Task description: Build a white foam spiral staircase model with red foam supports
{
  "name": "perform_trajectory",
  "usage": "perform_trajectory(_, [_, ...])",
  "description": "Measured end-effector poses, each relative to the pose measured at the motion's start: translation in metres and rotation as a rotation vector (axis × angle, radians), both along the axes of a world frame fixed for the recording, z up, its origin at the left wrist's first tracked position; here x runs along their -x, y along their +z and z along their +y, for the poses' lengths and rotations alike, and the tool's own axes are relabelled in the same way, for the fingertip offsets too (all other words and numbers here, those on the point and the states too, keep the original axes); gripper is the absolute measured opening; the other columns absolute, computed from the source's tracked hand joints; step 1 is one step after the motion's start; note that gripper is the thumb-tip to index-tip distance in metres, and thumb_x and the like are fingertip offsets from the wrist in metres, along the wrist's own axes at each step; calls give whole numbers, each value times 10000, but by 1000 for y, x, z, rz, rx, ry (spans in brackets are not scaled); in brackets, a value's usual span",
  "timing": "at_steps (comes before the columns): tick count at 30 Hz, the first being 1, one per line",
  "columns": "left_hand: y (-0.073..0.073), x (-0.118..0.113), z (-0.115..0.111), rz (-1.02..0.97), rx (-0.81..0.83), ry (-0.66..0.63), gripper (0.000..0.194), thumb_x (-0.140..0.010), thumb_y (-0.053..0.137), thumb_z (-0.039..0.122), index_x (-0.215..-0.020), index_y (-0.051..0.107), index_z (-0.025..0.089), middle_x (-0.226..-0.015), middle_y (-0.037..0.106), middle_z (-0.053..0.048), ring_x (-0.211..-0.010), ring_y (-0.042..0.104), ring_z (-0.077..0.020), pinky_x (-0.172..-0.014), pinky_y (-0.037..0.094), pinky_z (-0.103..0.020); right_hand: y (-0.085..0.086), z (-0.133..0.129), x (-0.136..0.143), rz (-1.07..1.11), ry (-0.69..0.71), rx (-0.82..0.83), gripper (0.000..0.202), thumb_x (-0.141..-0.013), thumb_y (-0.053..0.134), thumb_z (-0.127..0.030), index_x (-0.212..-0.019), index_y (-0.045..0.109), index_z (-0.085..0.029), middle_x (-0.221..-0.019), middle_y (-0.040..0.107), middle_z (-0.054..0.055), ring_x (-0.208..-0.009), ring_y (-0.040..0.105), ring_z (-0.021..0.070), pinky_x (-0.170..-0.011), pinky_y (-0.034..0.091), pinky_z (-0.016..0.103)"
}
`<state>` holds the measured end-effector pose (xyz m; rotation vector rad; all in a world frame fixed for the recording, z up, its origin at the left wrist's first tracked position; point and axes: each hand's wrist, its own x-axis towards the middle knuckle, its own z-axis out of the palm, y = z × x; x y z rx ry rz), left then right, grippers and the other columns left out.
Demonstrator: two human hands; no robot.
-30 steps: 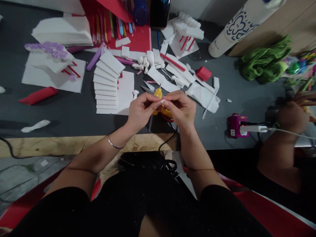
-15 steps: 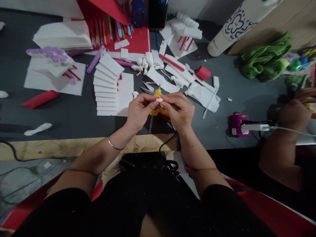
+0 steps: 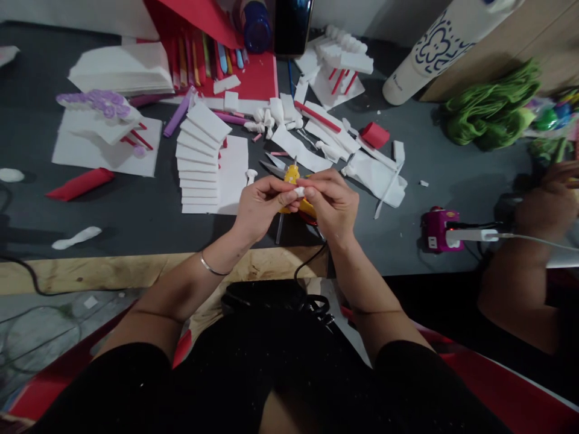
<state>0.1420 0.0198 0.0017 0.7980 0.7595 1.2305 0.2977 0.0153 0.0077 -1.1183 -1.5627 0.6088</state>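
A small white lump (image 3: 299, 191), perhaps clay or foam, is pinched between the fingertips of my left hand (image 3: 260, 202) and my right hand (image 3: 335, 199). Both hands are closed on it, above the front of the table. Beneath them lies a yellow glue gun (image 3: 292, 173), partly covered by my fingers, with a clear stick jutting from its rear. Scissor blades (image 3: 275, 164) show just left of its nozzle. Beside my left hand, a small white knobbed piece (image 3: 251, 175) rests on a white board, near a fanned stack of white strips (image 3: 199, 175).
White scraps (image 3: 375, 178) and a red roll (image 3: 375, 135) lie to the right. Small models with red posts stand at left (image 3: 108, 126) and back (image 3: 346, 60). A purple power adapter (image 3: 441, 229), green yarn (image 3: 493, 102) and another person's arm (image 3: 520, 259) are farther right.
The white lump has been turned in my fingertips and sits slightly lower and to the right. The whole view has shifted a little.
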Motion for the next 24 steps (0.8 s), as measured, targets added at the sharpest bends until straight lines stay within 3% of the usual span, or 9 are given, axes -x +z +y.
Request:
perform_trajectory(5, [2, -3, -3, 16, 18, 8, 523, -624, 979, 578, -773, 675, 180, -682, 735, 31, -594, 706, -97, -600, 611, -220, -2, 0, 3, 90, -5, -5, 172, -969, 685, -463, -970, 845, -402, -867, 712, -20, -818, 683, 145, -781, 601, 366])
perform_trajectory(11, [3, 1, 2, -54, 82, -119, 549, -606, 993, 561, -766, 641, 172, -687, 729, 33, -594, 692, -81, -605, 597, -195, -9, 5, 0, 167, 49, -62, 179, -973, 695, -433, -1098, 823, -450, -945, 705, -20, -873, 681, 141, -774, 582, 341])
perform_trajectory(16, [2, 5, 2, -108, 135, -150, 531, -590, 1015, 518, -770, 657, 170, -668, 713, 47, -601, 686, -76, -616, 590, -193, -12, 8, 1, 203, 86, -45, 92, -883, 809, -435, -951, 845, -384, -859, 714, -28, -798, 680, 127, -726, 578, 313])
perform_trajectory(24, [3, 6, 3, -91, 136, -154, 528, -558, 1027, 507, -737, 663, 169, -655, 716, 47, -552, 655, -64, -583, 570, -185, -11, 6, 7, 208, 79, -77, 103, -882, 805, -431, -867, 818, -330, -799, 726, -23, -757, 680, 135, -717, 577, 319])
